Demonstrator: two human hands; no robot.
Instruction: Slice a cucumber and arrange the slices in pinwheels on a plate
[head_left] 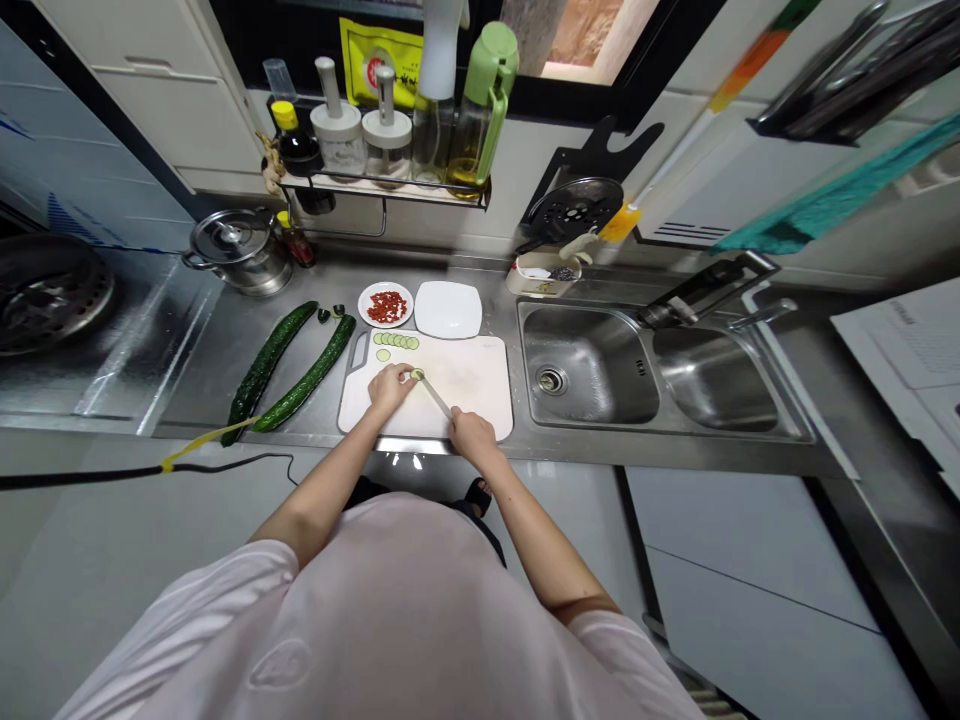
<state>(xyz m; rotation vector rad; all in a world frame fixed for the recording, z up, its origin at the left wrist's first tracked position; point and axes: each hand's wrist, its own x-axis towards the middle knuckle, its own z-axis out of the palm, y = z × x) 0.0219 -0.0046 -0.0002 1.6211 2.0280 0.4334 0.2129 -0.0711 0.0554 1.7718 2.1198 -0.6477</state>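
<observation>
My right hand (pixel 472 436) is closed around the handle of a knife (pixel 436 395), whose blade points up and left over the white cutting board (pixel 472 375). At the blade's tip is a small cucumber slice (pixel 418 375), pinched in the fingers of my left hand (pixel 391 388). Whether the blade touches or cuts into this slice is too small to tell. Behind my left hand, a row of overlapping cucumber slices (pixel 396 341) lies on the board, with a single round slice (pixel 383 355) in front of it.
Left of the board lie two long cucumbers (pixel 271 365) and short cut ends (pixel 323 314). Behind it stand a plate of chopped red pieces (pixel 387 304) and a white square plate (pixel 448 308). A steel pot (pixel 238 252) is back left; a double sink (pixel 592 365) is right.
</observation>
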